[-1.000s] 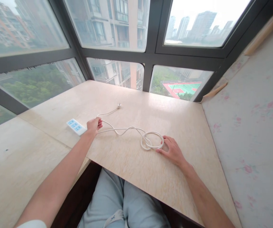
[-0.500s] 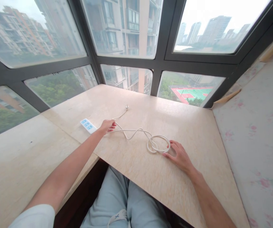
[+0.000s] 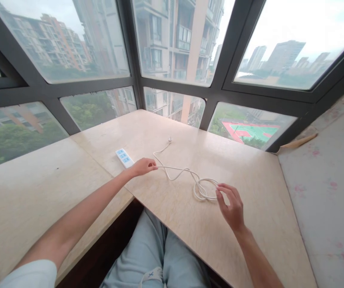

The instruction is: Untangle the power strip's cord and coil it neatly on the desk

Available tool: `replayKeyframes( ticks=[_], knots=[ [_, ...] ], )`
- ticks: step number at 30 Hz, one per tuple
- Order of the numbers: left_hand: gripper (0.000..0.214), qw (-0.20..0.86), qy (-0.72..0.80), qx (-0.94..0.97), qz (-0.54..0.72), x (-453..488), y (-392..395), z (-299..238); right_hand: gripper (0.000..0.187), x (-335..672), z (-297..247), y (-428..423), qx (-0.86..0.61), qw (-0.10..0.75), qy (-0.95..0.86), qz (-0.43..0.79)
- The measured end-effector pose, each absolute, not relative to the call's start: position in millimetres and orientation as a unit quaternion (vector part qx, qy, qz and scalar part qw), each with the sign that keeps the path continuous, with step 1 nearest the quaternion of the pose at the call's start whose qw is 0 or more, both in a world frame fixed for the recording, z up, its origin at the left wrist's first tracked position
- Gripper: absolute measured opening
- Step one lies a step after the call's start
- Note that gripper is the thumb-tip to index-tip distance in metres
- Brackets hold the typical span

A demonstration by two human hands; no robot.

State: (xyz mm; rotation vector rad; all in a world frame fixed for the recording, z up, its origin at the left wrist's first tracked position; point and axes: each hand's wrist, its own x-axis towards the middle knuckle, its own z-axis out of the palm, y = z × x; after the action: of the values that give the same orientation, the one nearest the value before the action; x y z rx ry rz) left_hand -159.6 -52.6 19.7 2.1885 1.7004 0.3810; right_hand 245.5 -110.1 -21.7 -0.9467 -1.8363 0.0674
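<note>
A white power strip [image 3: 124,159] with blue socket faces lies left of centre, its near end close to my left hand [image 3: 144,166]. My left hand is closed, its fingertips pinching the white cord [image 3: 178,174] a short way from the strip. The cord runs right in loose bends to a coil of several turns. At the coil's right edge my right hand [image 3: 231,202] has thumb and fingertips closed on the loop. The plug [image 3: 170,140] lies farther back on the tabletop, joined to the cord by a curved length.
The beige marble-patterned tabletop [image 3: 258,192] reaches back to grey-framed windows [image 3: 172,83]. A floral-papered wall [image 3: 333,192] borders it on the right. My legs [image 3: 148,248] are below the front edge, where the top has an angled corner.
My left hand has slid nearer along the cord, away from the stretch leading to the plug. My right hand's thumb and fingers have come together at the coil's edge. The view has shifted.
</note>
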Motion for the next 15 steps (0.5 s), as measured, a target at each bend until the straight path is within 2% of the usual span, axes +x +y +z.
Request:
replayKeyframes(
  ticks=[2, 5, 9, 12, 15],
  knots=[
    [0.028, 0.134, 0.590, 0.783, 0.143, -161, -54, 18, 0.016, 201, -6, -120, -0.326, 0.470, -0.815, 0.091],
    [0.026, 0.077, 0.583, 0.790, 0.170, -161, -55, 15, 0.028, 122, 5, -125, -0.306, 0.326, -0.878, 0.174],
    [0.023, 0.047, 0.582, 0.781, 0.222, -160, -56, 12, 0.047, 34, 1, -100, -0.412, 0.153, -0.890, 0.121],
    [0.024, 0.034, 0.595, 0.764, 0.248, -161, -58, 10, 0.046, 1, 3, -75, -0.537, 0.076, -0.837, 0.074],
    [0.024, 0.016, 0.605, 0.754, 0.255, -163, -58, 8, 0.041, -8, 9, -63, -0.562, 0.033, -0.824, 0.067]
  ],
)
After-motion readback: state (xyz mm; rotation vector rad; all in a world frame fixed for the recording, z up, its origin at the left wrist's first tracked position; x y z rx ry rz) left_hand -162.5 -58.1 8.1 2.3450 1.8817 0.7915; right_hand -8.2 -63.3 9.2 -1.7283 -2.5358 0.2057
